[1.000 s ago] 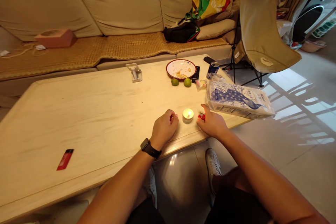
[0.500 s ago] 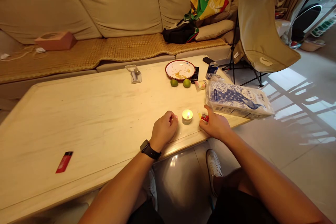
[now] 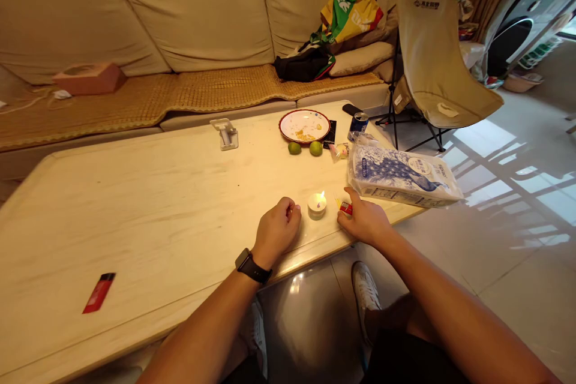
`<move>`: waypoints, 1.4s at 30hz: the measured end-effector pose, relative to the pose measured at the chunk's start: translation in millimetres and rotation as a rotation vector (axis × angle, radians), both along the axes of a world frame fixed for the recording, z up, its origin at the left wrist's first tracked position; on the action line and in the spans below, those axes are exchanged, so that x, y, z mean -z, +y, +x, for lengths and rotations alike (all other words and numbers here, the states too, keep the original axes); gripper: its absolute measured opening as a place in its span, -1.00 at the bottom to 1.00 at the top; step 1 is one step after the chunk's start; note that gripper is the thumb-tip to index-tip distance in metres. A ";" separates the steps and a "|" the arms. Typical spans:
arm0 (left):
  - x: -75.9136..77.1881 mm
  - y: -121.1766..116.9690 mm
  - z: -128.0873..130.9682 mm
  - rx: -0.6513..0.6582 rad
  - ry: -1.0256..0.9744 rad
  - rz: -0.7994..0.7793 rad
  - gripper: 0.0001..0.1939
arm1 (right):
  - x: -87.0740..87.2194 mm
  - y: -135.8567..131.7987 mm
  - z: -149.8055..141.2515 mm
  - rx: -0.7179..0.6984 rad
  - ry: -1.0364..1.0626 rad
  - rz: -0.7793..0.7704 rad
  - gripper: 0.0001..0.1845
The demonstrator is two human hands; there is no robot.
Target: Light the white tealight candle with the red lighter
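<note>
Candle point(image 3: 317, 210) burning close in front of us

We are sitting with the small candle standing upright near the front edge of the pale table point(image 3: 171, 216), one hand on each side and apart from it. Our left hand point(image 3: 278, 228) is resting with its fingers curled narrow; whether they are hiding anything, we cannot tell. Our right hand point(image 3: 365, 219) is pointing its forefinger forward, and a small red item point(image 3: 346, 208) is showing between forefinger and thumb; we cannot tell whether we are gripping it.

We seem to be minding the lit flame point(image 3: 322, 195); the next move, we are judging, is calling for slow fingers well clear of it.

Farther out, the table is bearing a red lighter point(image 3: 99, 293) to our left, a red-rimmed plate point(image 3: 294, 123) of food scraps, two green fruits point(image 3: 315, 149) near it and a blue can point(image 3: 359, 123). A tissue pack point(image 3: 402, 177) is jutting past the right edge. Behind, a beige sofa point(image 3: 193, 18) is holding a bright bag point(image 3: 353, 3), and a folding chair point(image 3: 445, 66) is standing on the shiny floor point(image 3: 508, 240).
</note>
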State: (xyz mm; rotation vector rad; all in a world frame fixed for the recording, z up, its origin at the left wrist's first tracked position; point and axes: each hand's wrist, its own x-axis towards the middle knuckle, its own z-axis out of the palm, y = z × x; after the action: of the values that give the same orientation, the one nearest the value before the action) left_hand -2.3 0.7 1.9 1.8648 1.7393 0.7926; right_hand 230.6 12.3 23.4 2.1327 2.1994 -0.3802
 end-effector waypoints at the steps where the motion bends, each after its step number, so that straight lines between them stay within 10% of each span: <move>1: 0.1 -0.2 -0.2 0.005 0.000 0.004 -0.79 | 0.2 -0.2 -0.2 -0.007 0.000 0.006 -0.23; 42: -1.5 -1.5 -0.2 0.009 0.004 0.012 -0.80 | -4.5 0.0 -28.5 -0.084 0.065 0.040 -0.24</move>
State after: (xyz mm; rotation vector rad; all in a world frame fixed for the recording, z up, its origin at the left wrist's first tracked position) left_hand -2.5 -0.8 3.4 1.8820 1.7310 0.7979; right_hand 202.1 12.3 27.9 2.0675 2.3421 -0.4099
